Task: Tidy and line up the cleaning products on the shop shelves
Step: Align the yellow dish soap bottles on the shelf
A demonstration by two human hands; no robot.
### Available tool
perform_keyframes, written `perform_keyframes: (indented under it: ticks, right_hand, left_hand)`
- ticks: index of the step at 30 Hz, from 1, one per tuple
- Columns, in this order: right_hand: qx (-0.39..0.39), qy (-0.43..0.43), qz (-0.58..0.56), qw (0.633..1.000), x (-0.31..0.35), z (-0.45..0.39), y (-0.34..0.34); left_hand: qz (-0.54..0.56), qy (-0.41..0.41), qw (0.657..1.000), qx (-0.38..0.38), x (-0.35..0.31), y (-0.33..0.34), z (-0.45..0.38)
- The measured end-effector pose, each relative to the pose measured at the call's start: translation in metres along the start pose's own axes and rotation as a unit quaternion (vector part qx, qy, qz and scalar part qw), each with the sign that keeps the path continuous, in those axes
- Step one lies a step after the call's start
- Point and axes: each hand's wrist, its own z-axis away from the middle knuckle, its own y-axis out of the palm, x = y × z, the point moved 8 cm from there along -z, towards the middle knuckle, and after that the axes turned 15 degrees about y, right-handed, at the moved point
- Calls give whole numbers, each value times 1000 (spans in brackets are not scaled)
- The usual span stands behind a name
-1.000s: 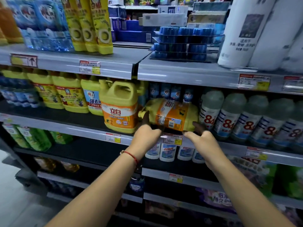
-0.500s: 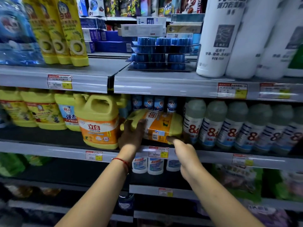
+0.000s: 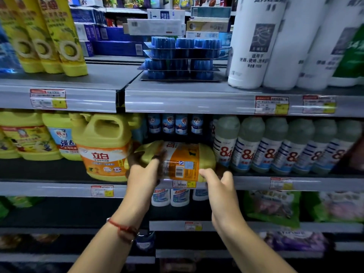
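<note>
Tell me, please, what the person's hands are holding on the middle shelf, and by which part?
Both hold the yellow jug lying on its side: the left hand grips its neck end, the right hand its base end.

Two bare forearms, no sleeves; thin red cord bracelet [image 3: 122,227] on the wrist below the left hand [image 3: 144,175].
</note>
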Motion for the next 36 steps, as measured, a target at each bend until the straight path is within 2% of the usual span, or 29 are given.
perform_keyframes:
  ticks: [5,11,16,23,29,33,36]
  right_hand:
    - [24,14,-28,999,-7,-4,-7]
    - [28,121,-106,987,-25,-31,-1]
    - [35,121,-80,989,-35,-36,-3]
    - [131,185,-7,974,-51,-22,3]
    - [201,193,-18,960,-66,-14,-3]
    - [253,200,-70,944,-72,-17,-14]
    - [307,202,-23,930,-73,-17,-21]
  left_hand:
    - [7,-6,1000,4,9,-12,25]
    - [87,-22,996,-18,18,-2,32]
    - [120,-19,992,-34,20,1,41]
    - [133,2,989,-65,25,-3,42]
    - [115,31,992,-39,24,-16,59]
    - [114,14,993,-16,27,-24,73]
    - [116,7,993,6,27,-31,78]
